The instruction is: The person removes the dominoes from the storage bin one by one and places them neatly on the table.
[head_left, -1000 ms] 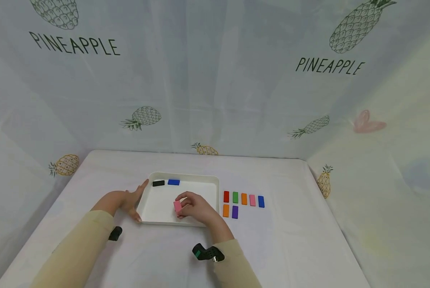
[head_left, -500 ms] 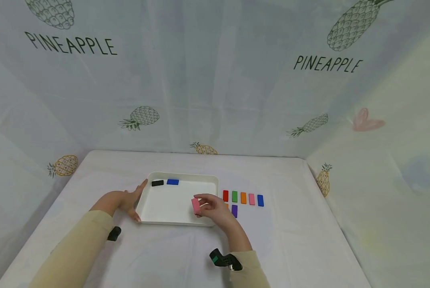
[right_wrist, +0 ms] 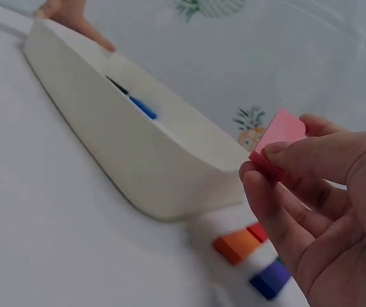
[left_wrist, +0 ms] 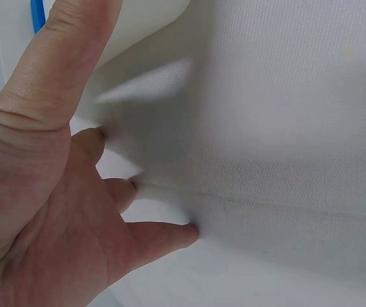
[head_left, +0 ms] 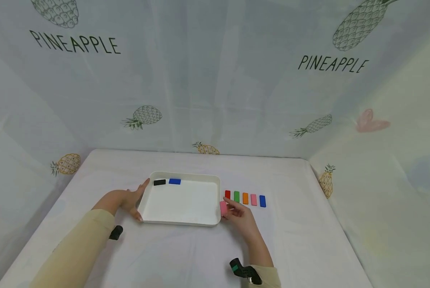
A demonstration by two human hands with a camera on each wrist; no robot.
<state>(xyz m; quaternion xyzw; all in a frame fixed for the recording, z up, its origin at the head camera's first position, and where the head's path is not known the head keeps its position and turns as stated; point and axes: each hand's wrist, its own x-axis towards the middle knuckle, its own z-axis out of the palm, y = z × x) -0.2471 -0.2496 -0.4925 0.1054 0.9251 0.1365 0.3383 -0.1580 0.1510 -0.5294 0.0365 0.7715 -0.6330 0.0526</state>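
My right hand (head_left: 241, 218) pinches a small pink rectangular block (right_wrist: 284, 128) between thumb and fingers, at the right rim of a white tray (head_left: 182, 206). In the right wrist view, the block is held up above the table. My left hand (head_left: 130, 202) has its fingers spread along the tray's left side, touching its edge. Inside the tray, a black block (head_left: 159, 182) and a blue block (head_left: 175, 181) lie along the far wall. An orange block (right_wrist: 235, 247) and a purple block (right_wrist: 270, 279) lie below my right hand; the head view hides them behind it.
Right of the tray, a row holds a red block (head_left: 227, 194), a green block (head_left: 236, 197), another orange block (head_left: 245, 198), a second pink block (head_left: 254, 200) and a second blue block (head_left: 262, 201). A pineapple-print curtain (head_left: 215, 88) hangs behind the white-covered table (head_left: 301, 240).
My right hand has moved right with the pink block, from over the middle of the tray to its right rim. The left hand stays at the tray's left side.
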